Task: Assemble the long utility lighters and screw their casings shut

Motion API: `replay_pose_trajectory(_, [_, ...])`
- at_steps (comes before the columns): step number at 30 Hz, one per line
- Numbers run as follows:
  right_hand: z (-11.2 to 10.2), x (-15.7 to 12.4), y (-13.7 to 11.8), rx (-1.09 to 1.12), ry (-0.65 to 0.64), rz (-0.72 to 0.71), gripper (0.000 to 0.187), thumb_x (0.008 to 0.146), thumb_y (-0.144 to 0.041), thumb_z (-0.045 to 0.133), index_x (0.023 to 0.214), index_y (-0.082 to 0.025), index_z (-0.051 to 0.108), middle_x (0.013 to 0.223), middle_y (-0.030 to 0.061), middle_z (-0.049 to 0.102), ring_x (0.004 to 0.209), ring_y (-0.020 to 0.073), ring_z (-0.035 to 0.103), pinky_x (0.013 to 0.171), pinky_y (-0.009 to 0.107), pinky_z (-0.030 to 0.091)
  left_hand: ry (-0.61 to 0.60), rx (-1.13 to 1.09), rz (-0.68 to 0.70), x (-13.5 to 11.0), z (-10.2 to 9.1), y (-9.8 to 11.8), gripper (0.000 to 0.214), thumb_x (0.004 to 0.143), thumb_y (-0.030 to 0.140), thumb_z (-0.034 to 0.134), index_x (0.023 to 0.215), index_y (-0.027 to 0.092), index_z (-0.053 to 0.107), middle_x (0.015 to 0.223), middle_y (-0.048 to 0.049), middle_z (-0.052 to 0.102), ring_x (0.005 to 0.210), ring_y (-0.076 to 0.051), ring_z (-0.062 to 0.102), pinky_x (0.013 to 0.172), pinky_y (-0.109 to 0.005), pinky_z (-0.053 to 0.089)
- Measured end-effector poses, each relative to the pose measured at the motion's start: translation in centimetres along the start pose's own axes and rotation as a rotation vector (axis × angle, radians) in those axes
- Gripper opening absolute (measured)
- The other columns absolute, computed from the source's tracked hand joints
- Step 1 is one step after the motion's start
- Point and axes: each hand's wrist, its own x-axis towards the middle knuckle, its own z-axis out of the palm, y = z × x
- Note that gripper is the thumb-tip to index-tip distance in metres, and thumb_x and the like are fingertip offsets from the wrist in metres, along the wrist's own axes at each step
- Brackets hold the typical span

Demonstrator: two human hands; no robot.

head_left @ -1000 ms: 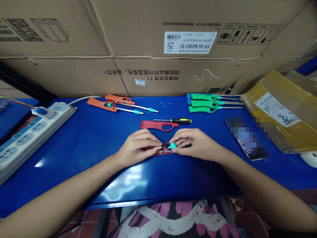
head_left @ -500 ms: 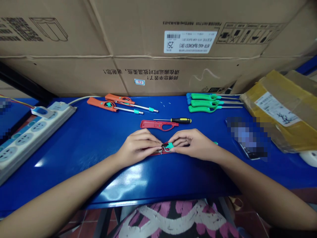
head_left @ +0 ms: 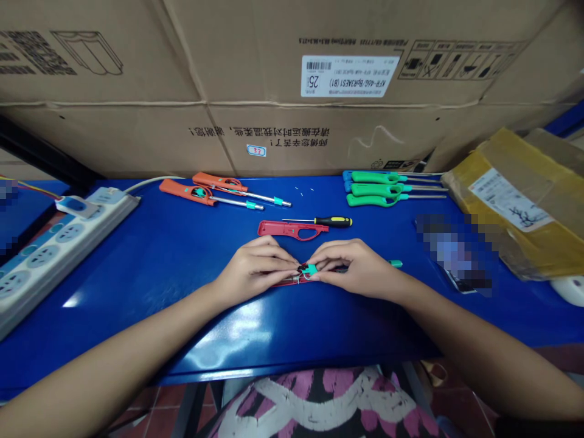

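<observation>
My left hand [head_left: 253, 269] is closed down on a red lighter half-shell [head_left: 287, 281] that lies on the blue table [head_left: 159, 267]. My right hand [head_left: 353, 266] pinches a small teal trigger piece [head_left: 311, 269] with a black part, set into that shell. A metal rod with a teal tip [head_left: 395, 263] sticks out to the right from under my right hand. The other red half-shell [head_left: 292, 229] lies just beyond my hands, with a black-and-yellow screwdriver [head_left: 328, 222] beside it.
Two orange lighters [head_left: 205, 190] lie at the back left, three green ones [head_left: 378, 188] at the back right. A white power strip [head_left: 50, 252] sits at the left. A taped yellow parcel [head_left: 520, 201] and a blurred flat object [head_left: 456, 252] are at the right. Big cardboard boxes [head_left: 274, 91] wall off the back.
My right hand has slid the teal piece a little to the left, toward my left hand. The rod's teal tip now shows to the right of my right hand.
</observation>
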Motion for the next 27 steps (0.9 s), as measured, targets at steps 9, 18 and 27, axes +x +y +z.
replay_pose_trajectory(9, [0.1,0.1,0.4,-0.147,0.063,-0.100,0.013,0.086,-0.021,0.070,0.097,-0.016,0.074,0.092,0.0051,0.076,0.079,0.0141,0.075,0.075,0.026,0.062,-0.119,0.123,-0.011,-0.3,0.1,-0.1,0.019,0.094,0.023,0.069,0.111,0.020,0.077,0.101,-0.0056,0.080,0.087,-0.018,0.068,0.078,-0.034,0.059])
replay_pose_trajectory(18, [-0.5,0.0,0.0,-0.283,0.086,-0.165,0.012,0.087,-0.018,0.067,0.096,-0.015,0.075,0.092,0.0058,0.076,0.074,0.0129,0.070,0.072,0.025,0.058,-0.274,0.186,-0.083,-0.4,0.0,0.2,0.041,0.089,0.039,0.074,0.126,0.021,0.069,0.117,-0.0081,0.075,0.102,-0.023,0.064,0.091,-0.040,0.054])
replay_pose_trajectory(27, [-1.6,-0.2,-0.6,-0.335,0.076,-0.141,0.010,0.085,-0.020,0.068,0.093,-0.016,0.073,0.087,0.0044,0.076,0.072,0.0129,0.068,0.072,0.026,0.056,-0.403,0.202,-0.139,-0.4,-0.2,0.3,0.044,0.099,0.034,0.062,0.141,0.024,0.057,0.120,-0.0091,0.066,0.106,-0.023,0.059,0.093,-0.038,0.046])
